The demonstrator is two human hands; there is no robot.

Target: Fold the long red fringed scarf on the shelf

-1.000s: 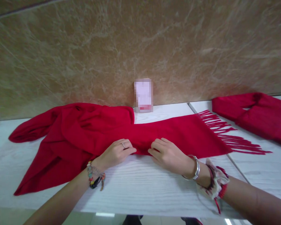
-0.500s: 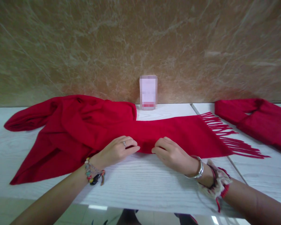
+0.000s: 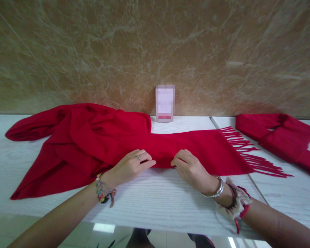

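Has a red scarf [image 3: 134, 137] spread along the white table [image 3: 150, 199], bunched in loose folds at left and laid flat as a strip toward the fringe [image 3: 263, 166] at right. Touches the near edge of the flat stretch with left hand [image 3: 131, 167] and right hand [image 3: 191, 168], leaving a bare bit of edge between. Probably keeps both there to hold that edge straight and stop the cloth from sliding or curling.

Curls the left fingers inward, with thumb stretched out to the right along the edge; bends the right fingers down at the edge, with knuckles up. Cannot tell from this angle whether pinching the cloth or only resting on it, with fingertips partly hidden. Reaches in from the near side with left forearm [image 3: 62, 220] and right forearm [image 3: 276, 227], slanting toward each other, with wrists low over the table.

Has a small pale object [image 3: 165, 103] upright behind the scarf, against the foot of the wall [image 3: 93, 51], presumably propped there to be clear of the cloth yet in plain view. Has a second red cloth [image 3: 286, 144], folded over, just beside the fringe, likely placed there to leave room.
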